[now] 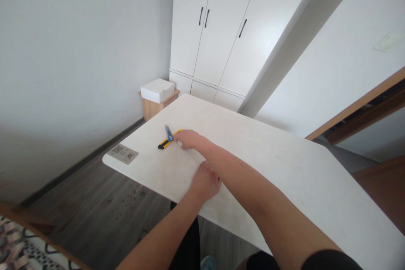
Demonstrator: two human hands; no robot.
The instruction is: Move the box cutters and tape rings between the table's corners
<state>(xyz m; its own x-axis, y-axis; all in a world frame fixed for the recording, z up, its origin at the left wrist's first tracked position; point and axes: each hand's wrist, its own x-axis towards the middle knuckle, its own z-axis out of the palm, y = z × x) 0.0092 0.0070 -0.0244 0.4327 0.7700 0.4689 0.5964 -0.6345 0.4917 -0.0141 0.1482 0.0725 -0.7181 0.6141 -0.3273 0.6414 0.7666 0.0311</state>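
My right hand (187,139) reaches across to the left part of the white table (253,152). Its fingers are closed at the near end of a blue utility knife (168,131), whose other end points away from me. Beneath and beside the fingers lies a yellow and black utility knife (164,144); the hand covers part of it, and the blue knife crosses over it. A small pale spot under the fingers is too small to name. My left hand (205,180) rests curled on the table near its front edge, below my right forearm. Its fingertips are hidden.
A grey printed label (123,154) is stuck at the table's left corner. Behind the table, a white box (157,90) sits on a small wooden cabinet (152,109). A white wardrobe (221,25) stands at the back. Patterned fabric (38,249) shows at lower left.
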